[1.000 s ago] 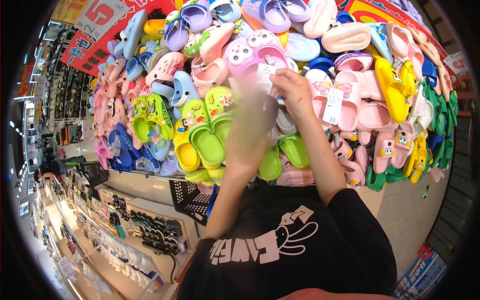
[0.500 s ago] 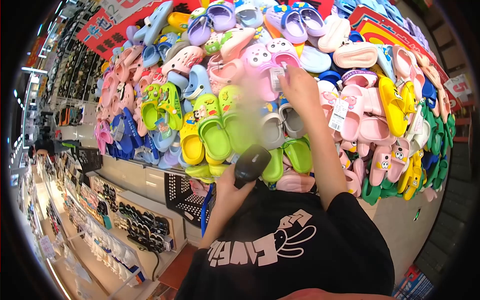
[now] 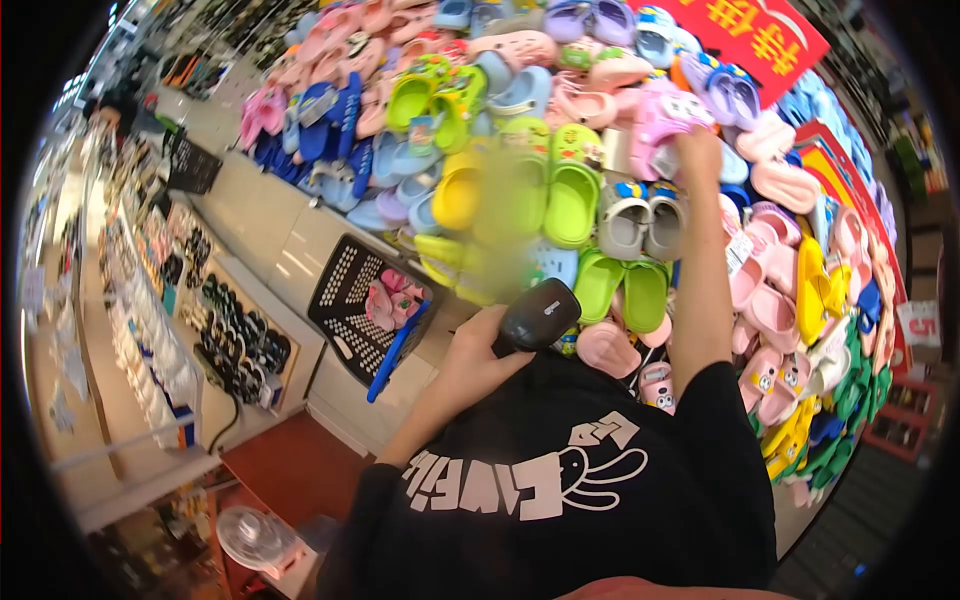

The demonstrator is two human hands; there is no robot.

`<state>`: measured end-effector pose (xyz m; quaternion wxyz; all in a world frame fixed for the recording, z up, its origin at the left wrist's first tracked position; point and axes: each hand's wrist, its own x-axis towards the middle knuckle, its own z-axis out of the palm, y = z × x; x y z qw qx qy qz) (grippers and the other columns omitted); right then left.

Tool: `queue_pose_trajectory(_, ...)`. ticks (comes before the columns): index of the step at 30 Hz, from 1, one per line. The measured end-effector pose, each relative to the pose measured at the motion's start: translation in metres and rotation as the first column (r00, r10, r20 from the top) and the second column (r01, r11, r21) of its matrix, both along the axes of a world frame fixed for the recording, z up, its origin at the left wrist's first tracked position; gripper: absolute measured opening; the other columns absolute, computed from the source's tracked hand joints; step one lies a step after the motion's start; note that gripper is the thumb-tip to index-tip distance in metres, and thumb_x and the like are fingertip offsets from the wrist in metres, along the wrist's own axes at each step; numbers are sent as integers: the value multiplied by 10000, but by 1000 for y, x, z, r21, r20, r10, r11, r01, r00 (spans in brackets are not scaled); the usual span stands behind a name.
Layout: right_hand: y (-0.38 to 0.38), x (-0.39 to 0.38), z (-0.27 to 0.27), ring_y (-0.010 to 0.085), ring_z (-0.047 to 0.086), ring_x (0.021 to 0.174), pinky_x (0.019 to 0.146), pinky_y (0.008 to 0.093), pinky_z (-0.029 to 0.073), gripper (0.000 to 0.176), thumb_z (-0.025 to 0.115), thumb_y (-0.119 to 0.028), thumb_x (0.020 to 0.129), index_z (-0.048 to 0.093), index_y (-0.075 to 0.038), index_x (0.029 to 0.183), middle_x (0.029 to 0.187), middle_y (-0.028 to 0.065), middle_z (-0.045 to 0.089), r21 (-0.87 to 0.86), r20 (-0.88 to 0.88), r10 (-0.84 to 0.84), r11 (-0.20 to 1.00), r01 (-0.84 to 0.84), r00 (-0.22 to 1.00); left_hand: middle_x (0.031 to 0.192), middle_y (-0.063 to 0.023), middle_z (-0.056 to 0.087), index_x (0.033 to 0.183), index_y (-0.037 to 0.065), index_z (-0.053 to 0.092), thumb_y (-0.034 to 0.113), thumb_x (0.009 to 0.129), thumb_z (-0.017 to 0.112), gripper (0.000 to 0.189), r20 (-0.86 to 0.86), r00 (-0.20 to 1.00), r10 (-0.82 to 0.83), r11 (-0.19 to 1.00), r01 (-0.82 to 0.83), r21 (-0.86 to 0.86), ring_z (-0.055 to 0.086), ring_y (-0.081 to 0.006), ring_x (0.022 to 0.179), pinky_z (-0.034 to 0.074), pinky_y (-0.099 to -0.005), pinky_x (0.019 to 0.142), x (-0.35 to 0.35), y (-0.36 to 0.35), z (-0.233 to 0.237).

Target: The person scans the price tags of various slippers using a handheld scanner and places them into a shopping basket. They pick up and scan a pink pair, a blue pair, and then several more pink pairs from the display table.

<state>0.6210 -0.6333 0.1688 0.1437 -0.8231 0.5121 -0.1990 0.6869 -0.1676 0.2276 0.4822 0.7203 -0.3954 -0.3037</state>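
Note:
My left hand (image 3: 472, 345) is closed around a black handheld barcode scanner (image 3: 540, 315), held low in front of my black shirt. My right hand (image 3: 698, 155) reaches into the display, its fingers closed at a pair of pink clogs (image 3: 660, 105) with white cartoon eyes. A white tag (image 3: 667, 160) shows by the clog opening; my fingertips are partly hidden and blurred. Just below lie grey clogs (image 3: 627, 225) with blue and yellow trim, and lime green clogs (image 3: 622, 290). More green clogs (image 3: 573, 190) sit left of the grey pair.
A black shopping basket (image 3: 340, 300) with a blue handle holds pink footwear at my left. Racks of dark shoes (image 3: 235, 325) stand farther left. A red sign (image 3: 750, 40) rises behind the pile. Yellow slippers (image 3: 820, 280) lie at the right.
The view has turned, so the pile sits farther right and more of the basket shows. My right hand has shifted the pink clogs rightward from the grey pair. The scanner stays in my left hand.

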Motion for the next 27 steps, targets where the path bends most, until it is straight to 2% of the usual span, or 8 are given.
queue_pose_trajectory(4,5,-54,20,227,662,873,784,367,512,370,620,-202,769,701,-32,1087,938,148,707,-71,255,3,997,16,967,1032,-201,638,1146,-16,595,162,699,768,511,-27,994,110,994,-110,7,625,-364,976,486,-394,869,6,33,-16)
queue_pose_trajectory(5,-5,-72,1,196,652,855,754,342,520,368,631,-183,783,691,-5,1100,892,101,695,151,734,-88,988,-35,673,1023,-186,646,1139,-28,602,140,694,774,505,-18,992,127,992,-127,2,628,-323,953,482,-365,864,8,39,-20)
queue_pose_trajectory(6,-26,-113,-5,198,652,796,700,316,530,381,664,-219,823,668,19,1120,851,84,680,448,720,-236,876,-177,653,1015,-172,655,1132,-41,610,117,689,779,499,-11,990,144,990,-144,-1,631,-282,931,477,-335,859,9,45,-24)
queue_pose_trajectory(7,-48,-154,-35,194,658,745,658,313,538,400,685,-280,856,658,13,1128,849,93,690,278,816,-103,933,-229,569,1001,-167,660,1097,-19,631,138,688,781,463,7,980,198,980,-198,31,635,-279,910,488,-342,836,9,50,-26)
queue_pose_trajectory(15,197,-107,-57,178,661,722,622,319,539,374,666,-276,879,663,4,1126,865,98,700,487,765,-292,845,-219,574,976,-217,591,1008,-15,569,350,742,713,474,-65,977,204,959,-186,212,569,-369,949,449,-454,836,23,106,-89)
queue_pose_trajectory(16,226,-94,-47,161,663,782,676,319,540,361,651,-237,871,660,27,1117,902,99,708,487,136,-48,873,-25,990,974,-228,587,1002,-15,565,340,745,705,460,22,970,242,958,-243,152,567,-372,931,442,-461,825,21,118,-111)
queue_pose_trajectory(23,390,47,11,288,591,630,609,363,447,124,630,-124,757,638,-7,797,705,186,606,422,100,724,590,-688,682,966,-231,594,1034,-17,575,245,732,681,413,10,936,351,914,-345,213,570,-376,913,458,-467,826,22,204,-153)
queue_pose_trajectory(27,441,96,-3,373,591,661,623,406,452,142,619,-124,737,629,7,791,709,217,592,458,169,776,483,-746,607,1050,-183,630,1031,30,618,229,755,655,342,-27,873,488,869,-483,107,607,-353,952,488,-453,810,40,241,-104)
